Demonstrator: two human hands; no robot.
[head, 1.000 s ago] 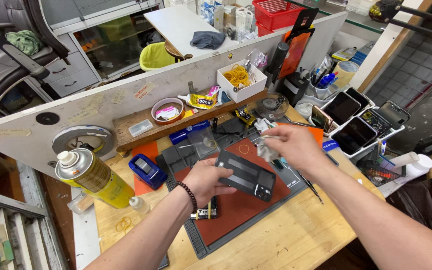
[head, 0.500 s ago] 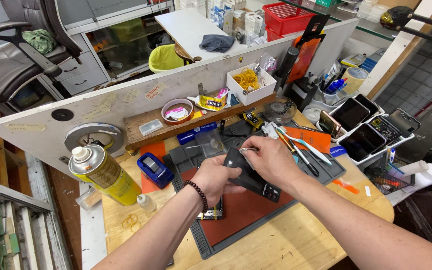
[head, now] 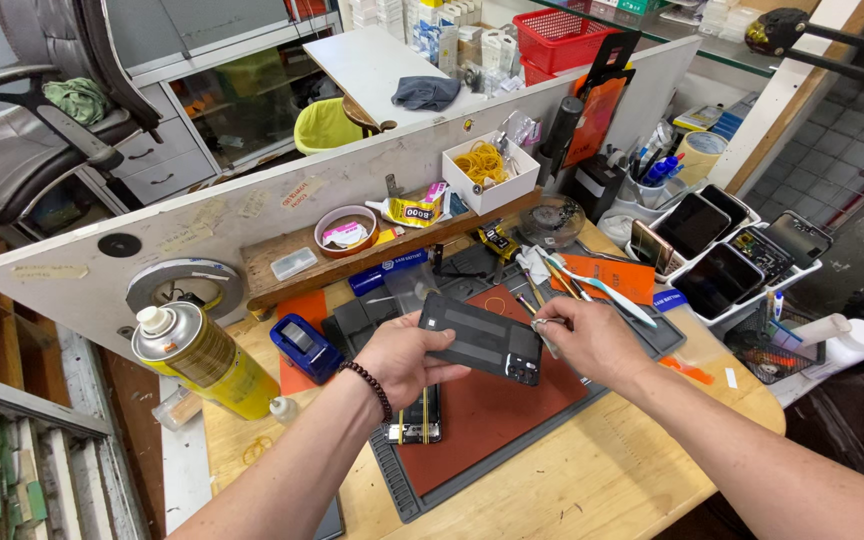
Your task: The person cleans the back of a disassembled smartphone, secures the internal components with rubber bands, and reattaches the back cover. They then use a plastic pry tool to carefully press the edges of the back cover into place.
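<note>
While the left hand point(head: 407, 355) is gripping a dark phone back panel point(head: 480, 338) at mid-frame above the red mat point(head: 492, 420), the right hand point(head: 587, 340) is pinching thin tweezers point(head: 544, 333) against the panel's right edge. A yellow spray can point(head: 202, 360) is standing at the left.

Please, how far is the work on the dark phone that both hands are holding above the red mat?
Done: another opened phone already lies on the red mat. In hand: the left hand holds up the dark phone, camera side showing, while the right hand puts a thin metal tool to its edge. Left: this phone looks closed, not yet opened.
</note>
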